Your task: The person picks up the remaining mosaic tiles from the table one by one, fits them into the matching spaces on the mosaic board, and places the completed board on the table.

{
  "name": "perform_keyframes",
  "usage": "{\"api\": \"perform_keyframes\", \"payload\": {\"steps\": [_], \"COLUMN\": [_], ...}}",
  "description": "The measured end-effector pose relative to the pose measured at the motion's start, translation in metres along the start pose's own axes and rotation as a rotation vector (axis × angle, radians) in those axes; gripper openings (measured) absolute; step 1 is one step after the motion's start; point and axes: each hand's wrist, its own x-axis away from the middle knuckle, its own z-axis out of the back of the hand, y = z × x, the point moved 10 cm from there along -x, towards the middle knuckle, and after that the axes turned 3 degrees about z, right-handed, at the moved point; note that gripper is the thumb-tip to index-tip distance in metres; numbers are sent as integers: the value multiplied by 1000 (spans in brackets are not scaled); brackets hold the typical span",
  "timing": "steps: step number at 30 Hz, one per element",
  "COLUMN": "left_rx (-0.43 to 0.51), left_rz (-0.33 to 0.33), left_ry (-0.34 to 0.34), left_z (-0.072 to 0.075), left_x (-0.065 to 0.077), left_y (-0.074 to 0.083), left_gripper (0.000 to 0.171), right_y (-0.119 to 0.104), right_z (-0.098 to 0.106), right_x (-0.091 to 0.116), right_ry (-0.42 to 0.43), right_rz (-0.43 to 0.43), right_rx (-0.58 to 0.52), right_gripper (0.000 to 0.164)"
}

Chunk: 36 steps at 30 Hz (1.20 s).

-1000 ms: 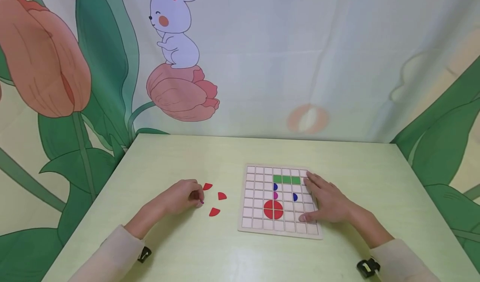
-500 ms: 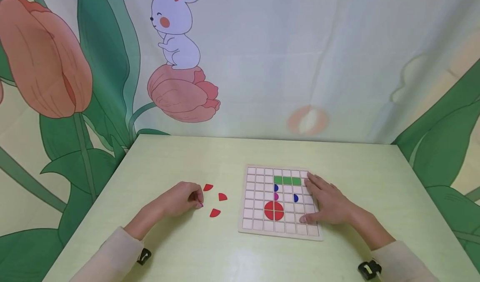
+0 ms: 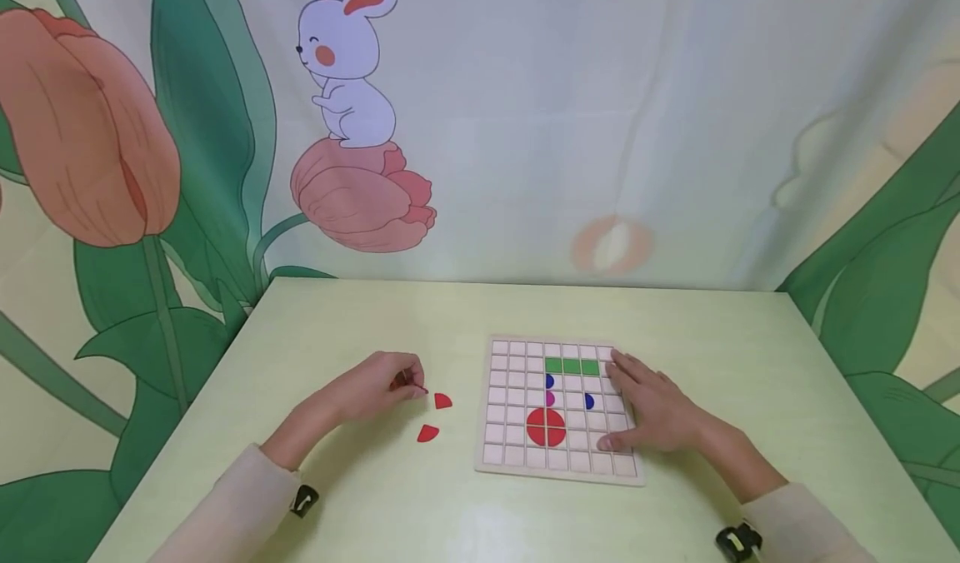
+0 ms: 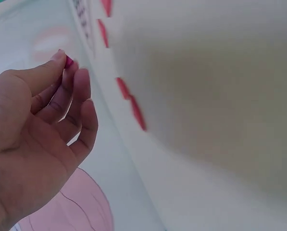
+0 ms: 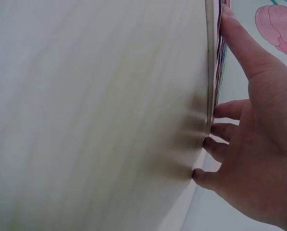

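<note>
My left hand (image 3: 378, 386) pinches a small magenta piece (image 4: 68, 61) between thumb and forefinger, above the table left of the board; its exact shape is mostly covered by the fingertips. Just right of this hand lie a red quarter-circle piece (image 3: 443, 401) and, nearer the front, another red quarter-circle (image 3: 428, 434). The square gridded board (image 3: 506, 455) carries a green row (image 3: 572, 367), two blue half-circles (image 3: 589, 401), a magenta half-circle (image 3: 551, 399) and a full red circle (image 3: 546, 427) of quarter pieces. My right hand (image 3: 660, 405) rests spread on the board's right edge, thumb on the grid.
The pale table (image 3: 360, 513) ends at the back against a hanging cloth (image 3: 510, 130) printed with a rabbit and tulips. A black wrist strap (image 3: 304, 500) shows below the left sleeve, and another black strap (image 3: 738, 540) by the right sleeve.
My left hand has moved right and slightly away from me with the magenta piece, now covering the farthest loose red piece. The right hand stays on the board.
</note>
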Motion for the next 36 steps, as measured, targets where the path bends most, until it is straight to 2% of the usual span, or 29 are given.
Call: {"api": "perform_keyframes", "payload": {"steps": [6, 9, 13, 17, 21, 26, 31, 36], "left_rx": [4, -7, -24, -33, -35, 25, 90, 103], "left_rz": [-90, -145, -183, -170, -161, -185, -176, -169], "left_ry": [-1, 2, 22, 26, 16, 13, 20, 1], "left_z": [5, 4, 3, 0, -6, -13, -23, -41], "left_x": [-26, -36, -50, -68, -86, -107, -125, -141], "left_y": [33, 48, 65, 79, 94, 112, 120, 127], "left_gripper": [10, 9, 6, 4, 10, 15, 6, 3], "right_y": [-1, -2, -1, 0, 0, 0, 1, 2], "right_z": [4, 0, -5, -4, -2, -2, -3, -2], "right_x": [-2, -5, -6, -6, -4, 0, 0, -1], "right_ry": [15, -3, -27, -26, -17, -13, -11, -20], "right_rz": [13, 14, -2, -13, -9, -17, -24, -26], "right_rx": [4, -3, -10, -6, 2, -16, -20, -18], "right_gripper": [123, 123, 124, 124, 123, 124, 124, 126]}}
